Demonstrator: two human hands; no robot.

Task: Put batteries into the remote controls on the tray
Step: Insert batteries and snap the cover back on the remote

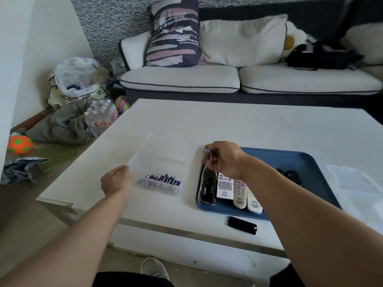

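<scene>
Two hands over a white counter (248, 129). Left hand (116, 180) holds up the clear lid (138, 152) of a plastic box, fingers curled round its near corner, lid tilted upward and away. Box (159, 186) sits on the counter just right of that hand, with a row of blue batteries (163, 179) lying inside.

Right hand (224, 159) hovers above the far left corner of the blue tray (290, 160), fingers pinched on a small dark object (211, 156), probably a battery, but it is blurred and partly hidden. Directly below the hand, a black remote (207, 188) lies at the tray's left edge, lengthwise toward the camera; it looks open-backed, hard to confirm. Beside it to the right, three pale remotes in a row: a white one (224, 188), a beige one (240, 196), another white one (254, 204), touching or nearly so. More dark items (290, 175) further right on the tray, partly hidden by the right forearm.

Black battery cover (242, 225) lies on the counter just in front of the tray's near edge. Clear plastic sheet (350, 179) on the counter right of the tray.

Behind the counter, a sofa (186, 79) with cushions. Floor at left has an orange ball (19, 144), a pack of water bottles (101, 117), and bags.
</scene>
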